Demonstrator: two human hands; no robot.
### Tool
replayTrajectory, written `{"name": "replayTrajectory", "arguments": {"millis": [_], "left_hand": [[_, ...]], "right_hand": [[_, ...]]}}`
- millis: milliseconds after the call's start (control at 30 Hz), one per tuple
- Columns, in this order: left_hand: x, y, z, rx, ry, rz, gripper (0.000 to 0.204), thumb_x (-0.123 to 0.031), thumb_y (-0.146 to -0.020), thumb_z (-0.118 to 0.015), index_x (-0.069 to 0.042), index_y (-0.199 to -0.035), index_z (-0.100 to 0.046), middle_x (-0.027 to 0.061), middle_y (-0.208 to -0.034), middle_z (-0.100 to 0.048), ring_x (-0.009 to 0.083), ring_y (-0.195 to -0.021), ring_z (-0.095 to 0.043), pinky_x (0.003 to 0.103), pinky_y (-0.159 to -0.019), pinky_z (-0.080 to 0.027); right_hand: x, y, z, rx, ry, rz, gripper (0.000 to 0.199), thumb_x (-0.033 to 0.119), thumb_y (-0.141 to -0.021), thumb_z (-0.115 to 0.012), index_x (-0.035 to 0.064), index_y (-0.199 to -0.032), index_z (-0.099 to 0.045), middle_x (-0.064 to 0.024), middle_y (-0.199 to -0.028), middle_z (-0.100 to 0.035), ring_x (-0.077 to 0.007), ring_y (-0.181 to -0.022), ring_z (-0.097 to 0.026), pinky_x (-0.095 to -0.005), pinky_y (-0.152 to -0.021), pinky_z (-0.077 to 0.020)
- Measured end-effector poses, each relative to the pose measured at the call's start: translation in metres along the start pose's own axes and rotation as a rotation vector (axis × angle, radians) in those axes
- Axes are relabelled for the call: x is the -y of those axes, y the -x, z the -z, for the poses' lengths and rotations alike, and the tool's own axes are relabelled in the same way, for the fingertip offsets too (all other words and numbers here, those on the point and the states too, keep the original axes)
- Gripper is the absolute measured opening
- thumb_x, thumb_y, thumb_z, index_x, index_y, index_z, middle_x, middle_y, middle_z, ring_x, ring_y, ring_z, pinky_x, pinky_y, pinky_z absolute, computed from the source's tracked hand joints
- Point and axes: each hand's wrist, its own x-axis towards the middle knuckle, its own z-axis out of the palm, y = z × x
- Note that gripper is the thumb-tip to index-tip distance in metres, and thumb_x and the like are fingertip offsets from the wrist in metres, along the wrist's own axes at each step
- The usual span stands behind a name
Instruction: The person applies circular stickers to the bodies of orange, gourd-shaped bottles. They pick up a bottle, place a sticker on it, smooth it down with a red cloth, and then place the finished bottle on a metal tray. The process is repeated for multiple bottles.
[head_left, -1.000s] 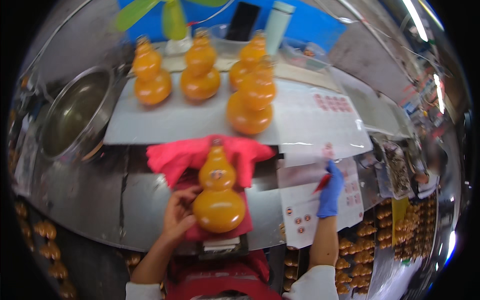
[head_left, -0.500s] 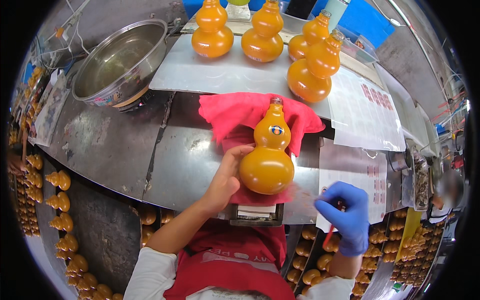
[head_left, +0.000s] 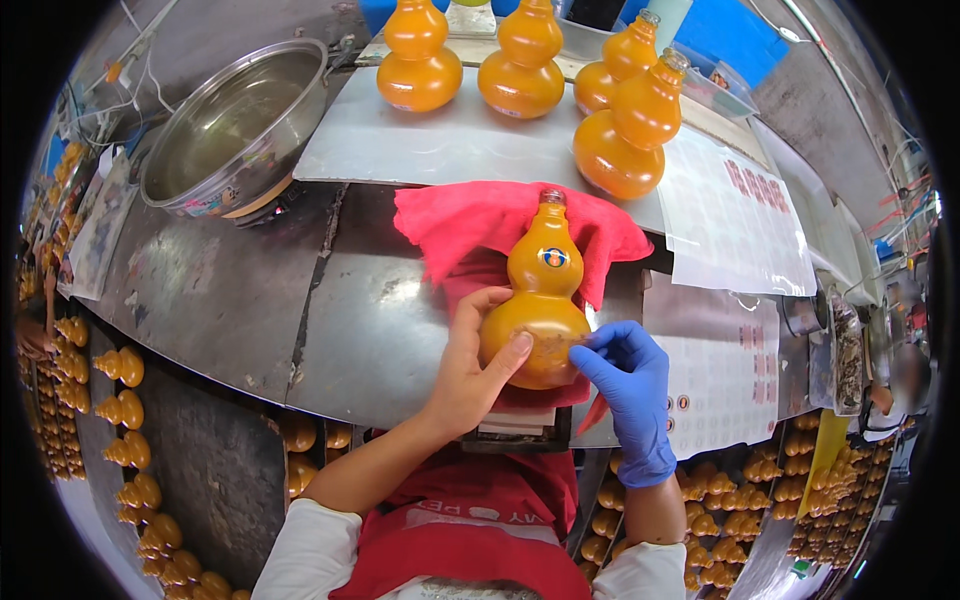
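An orange gourd-shaped bottle (head_left: 543,290) lies on a red cloth (head_left: 470,222) on the steel worktop, with a small round sticker on its upper bulb. My left hand (head_left: 470,365), bare, grips the bottle's lower bulb from the left. In a blue glove, my right hand (head_left: 625,375) touches that same bulb from the right, fingertips pinched against its surface. Whether a sticker sits under those fingertips is hidden.
Several more orange gourd bottles (head_left: 620,130) stand on a grey sheet (head_left: 400,145) at the back. A steel pot (head_left: 230,125) sits at the back left. Sticker sheets (head_left: 735,215) lie at the right. Crates of small gourd bottles (head_left: 120,430) lie below on both sides.
My gloved right hand came from the sticker sheets at the right and lower right over to the bottle's lower bulb. My left hand kept holding the bottle on the cloth.
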Motion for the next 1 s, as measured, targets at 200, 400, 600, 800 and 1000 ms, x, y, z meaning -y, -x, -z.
{"name": "replayTrajectory", "arguments": {"millis": [200, 400, 600, 800, 1000], "left_hand": [[0.0, -0.002, -0.003, -0.01, -0.012, -0.004, 0.042, -0.013, -0.096, -0.051, -0.002, -0.131, -0.031, 0.0096, -0.125, -0.041, 0.0139, -0.116, -0.042, 0.027, -0.1, -0.034], [0.001, -0.001, -0.002, 0.002, 0.114, 0.013, 0.043, -0.013, -0.096, -0.05, -0.001, -0.132, -0.03, 0.009, -0.128, -0.038, 0.0139, -0.119, -0.039, 0.027, -0.101, -0.032], [0.003, -0.003, 0.001, -0.001, 0.184, 0.045, 0.043, -0.014, -0.095, -0.05, -0.002, -0.132, -0.031, 0.0085, -0.128, -0.038, 0.0145, -0.12, -0.039, 0.028, -0.103, -0.03], [0.005, -0.005, 0.002, 0.01, 0.24, 0.011, 0.046, -0.014, -0.094, -0.052, -0.003, -0.134, -0.033, 0.0088, -0.133, -0.038, 0.0149, -0.124, -0.038, 0.029, -0.105, -0.029], [-0.006, -0.001, 0.021, 0.05, -0.262, -0.4, 0.037, -0.006, -0.091, -0.058, -0.004, -0.128, -0.055, 0.0125, -0.139, -0.037, 0.0198, -0.125, -0.041, 0.033, -0.101, -0.038]], "right_hand": [[-0.011, -0.008, -0.002, -0.016, -0.206, -0.085, 0.033, 0.003, -0.072, -0.078, 0.0053, -0.097, -0.056, 0.0014, -0.093, -0.052, -0.0039, -0.071, -0.046, -0.0175, -0.066, -0.0414], [-0.019, -0.01, -0.001, 0.024, -0.305, -0.093, 0.035, 0.0, -0.071, -0.077, 0.0055, -0.098, -0.055, 0.0015, -0.094, -0.051, -0.0039, -0.071, -0.045, -0.0176, -0.067, -0.0413], [-0.023, -0.012, -0.001, 0.046, -0.327, -0.07, 0.034, 0.0, -0.072, -0.076, 0.0057, -0.098, -0.055, 0.0021, -0.09, -0.051, -0.0035, -0.069, -0.045, -0.0174, -0.062, -0.04], [-0.031, -0.015, 0.0, 0.028, -0.308, 0.014, 0.031, 0.001, -0.074, -0.075, 0.0063, -0.099, -0.057, 0.0045, -0.085, -0.05, -0.0018, -0.066, -0.044, -0.0163, -0.058, -0.0375], [-0.016, 0.004, 0.006, -0.084, 0.103, 0.284, 0.039, 0.002, -0.076, -0.072, 0.0094, -0.114, -0.067, 0.0024, -0.091, -0.048, -0.0019, -0.066, -0.042, -0.0164, -0.06, -0.0366]]}}
